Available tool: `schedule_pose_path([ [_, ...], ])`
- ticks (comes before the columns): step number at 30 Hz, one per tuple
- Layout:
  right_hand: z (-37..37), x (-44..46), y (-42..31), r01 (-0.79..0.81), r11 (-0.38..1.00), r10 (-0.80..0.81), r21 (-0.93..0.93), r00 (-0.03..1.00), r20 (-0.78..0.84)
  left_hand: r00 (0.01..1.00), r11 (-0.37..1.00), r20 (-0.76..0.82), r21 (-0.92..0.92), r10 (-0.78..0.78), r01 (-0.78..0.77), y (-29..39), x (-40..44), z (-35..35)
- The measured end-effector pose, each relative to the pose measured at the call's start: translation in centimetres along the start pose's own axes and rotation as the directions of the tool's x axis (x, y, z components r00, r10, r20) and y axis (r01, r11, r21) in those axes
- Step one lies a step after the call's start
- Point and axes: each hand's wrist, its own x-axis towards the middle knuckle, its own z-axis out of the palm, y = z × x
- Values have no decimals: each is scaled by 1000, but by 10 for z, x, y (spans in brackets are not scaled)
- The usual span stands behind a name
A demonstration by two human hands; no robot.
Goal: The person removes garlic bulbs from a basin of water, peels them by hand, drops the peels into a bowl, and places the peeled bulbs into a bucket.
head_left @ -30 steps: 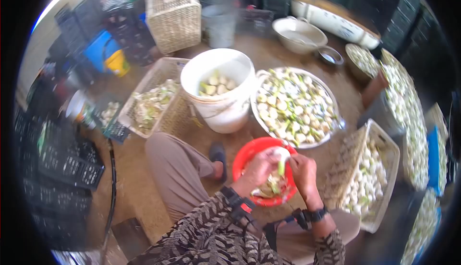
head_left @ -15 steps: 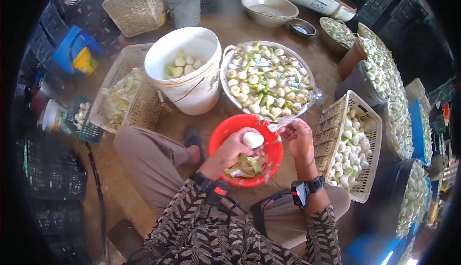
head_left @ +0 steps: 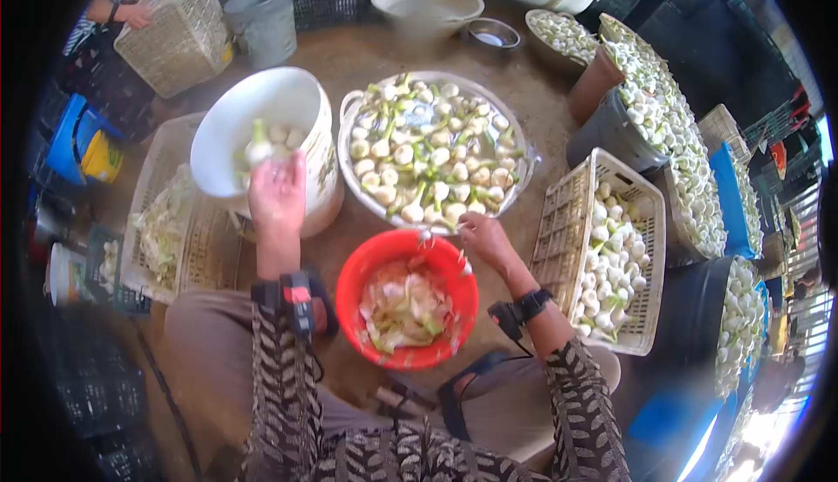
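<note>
My left hand (head_left: 278, 196) reaches over the rim of the white bucket (head_left: 325, 163), palm up with fingers stretched. A garlic bulb with a short green stem (head_left: 258, 148) is just at its fingertips; whether they still touch is unclear. Paler bulbs (head_left: 285, 136) lie inside that bucket. My right hand (head_left: 489, 239) is at the near rim of a wide basin (head_left: 347, 146) of garlic bulbs in water, its fingers pinched together; what they hold is too small to make out. Below and between my hands stands a red bucket (head_left: 347, 294) with garlic peelings (head_left: 406, 303) inside.
To the right is a crate (head_left: 642, 329) of white bulbs, with heaped garlic containers (head_left: 642, 102) behind. At left, a crate (head_left: 144, 277) holds peelings. A grey bucket (head_left: 262, 28) and a bowl (head_left: 493, 35) stand farther back. Another person's hand (head_left: 135, 16) touches a tilted crate (head_left: 175, 37).
My left hand has moved from above the red bucket to the white bucket, bringing the bulb along. My right hand has lowered toward the basin's rim. The view has turned to the right.
</note>
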Motion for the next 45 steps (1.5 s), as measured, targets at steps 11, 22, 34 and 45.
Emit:
schedule_pose_path([
  [11,52,193,155,-282,830,258,-482,959,-117,951,702,-62,660,-304,268,-116,-18,-61],
  [22,-12,118,17,58,992,-40,110,987,-156,864,715,101,612,-494,337,-151,-40,-43],
  [34,-20,-48,-89,217,943,-183,254,972,-150,901,814,254,558,-352,161,-120,-127,-25],
  [45,-10,-96,-102,302,937,-340,-175,905,-255,923,615,333,774,-192,-152,-119,-175,-35],
])
